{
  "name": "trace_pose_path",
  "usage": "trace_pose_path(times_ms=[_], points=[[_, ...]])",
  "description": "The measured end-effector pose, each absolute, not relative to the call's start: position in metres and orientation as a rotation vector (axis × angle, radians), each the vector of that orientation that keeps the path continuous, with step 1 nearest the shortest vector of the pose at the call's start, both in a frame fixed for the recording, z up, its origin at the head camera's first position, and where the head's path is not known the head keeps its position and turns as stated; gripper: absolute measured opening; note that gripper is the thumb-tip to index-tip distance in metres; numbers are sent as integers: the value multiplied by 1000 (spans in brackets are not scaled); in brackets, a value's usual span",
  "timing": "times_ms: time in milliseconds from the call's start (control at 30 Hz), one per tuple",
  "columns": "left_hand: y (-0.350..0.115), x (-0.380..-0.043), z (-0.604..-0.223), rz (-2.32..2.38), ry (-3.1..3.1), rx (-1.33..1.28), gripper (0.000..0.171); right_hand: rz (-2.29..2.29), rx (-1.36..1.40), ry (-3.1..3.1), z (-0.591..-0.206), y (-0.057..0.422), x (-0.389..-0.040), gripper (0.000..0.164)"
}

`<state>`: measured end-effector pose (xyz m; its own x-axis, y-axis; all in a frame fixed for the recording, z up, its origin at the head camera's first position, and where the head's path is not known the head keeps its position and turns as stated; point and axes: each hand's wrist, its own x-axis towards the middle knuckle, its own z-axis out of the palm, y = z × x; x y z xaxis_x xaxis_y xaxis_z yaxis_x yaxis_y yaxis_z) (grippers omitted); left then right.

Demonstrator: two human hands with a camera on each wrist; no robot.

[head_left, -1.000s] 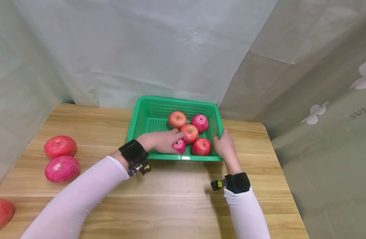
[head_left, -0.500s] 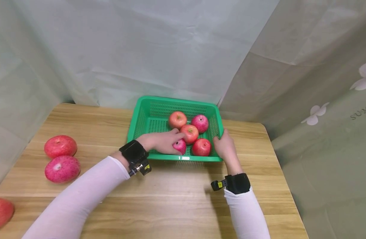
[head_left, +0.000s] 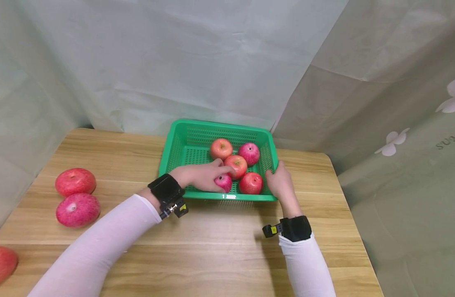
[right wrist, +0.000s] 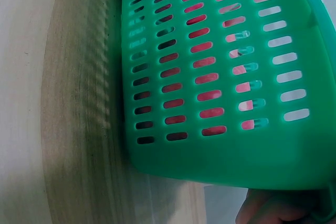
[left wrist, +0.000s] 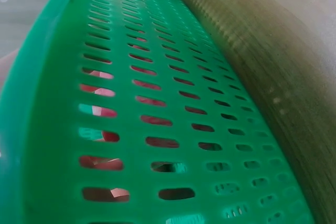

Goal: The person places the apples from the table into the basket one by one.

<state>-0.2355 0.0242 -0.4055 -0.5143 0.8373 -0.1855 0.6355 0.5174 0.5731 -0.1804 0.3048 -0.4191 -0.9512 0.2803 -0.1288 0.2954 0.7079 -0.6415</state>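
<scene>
A green plastic basket (head_left: 171,154) with slotted walls stands at the back of the table, several apples inside. My left hand (head_left: 203,175) reaches over its front rim and holds a dark pink apple (head_left: 223,182) at the front, fingers and thumb around it. Its fingertips overlap a lighter red apple (head_left: 235,165) in the middle. Behind that lie another light red apple (head_left: 221,148) and a dark pink one (head_left: 249,153); a red apple (head_left: 251,183) sits front right. My right hand (head_left: 279,181) grips the right rim. In both wrist views, the basket wall (right wrist: 173,156) hides most of the apples.
On the left of the wooden table (head_left: 212,255) lie a red apple (head_left: 75,182) and a dark pink apple (head_left: 78,210) side by side. Another red apple (head_left: 1,266) is cut off by the left frame edge. Grey sheeting (head_left: 197,62) hangs behind the table.
</scene>
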Motion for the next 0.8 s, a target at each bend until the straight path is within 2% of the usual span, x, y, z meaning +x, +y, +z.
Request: trace_pose_path(times_ms=[500,800], points=[[15,-234,-400,650,2311,1244,59,-1073,491,2886,-418,305,-180,51],[4,-234,-397,689,2324,1231,66,-1079,490,2881,-418,304,-180,53]])
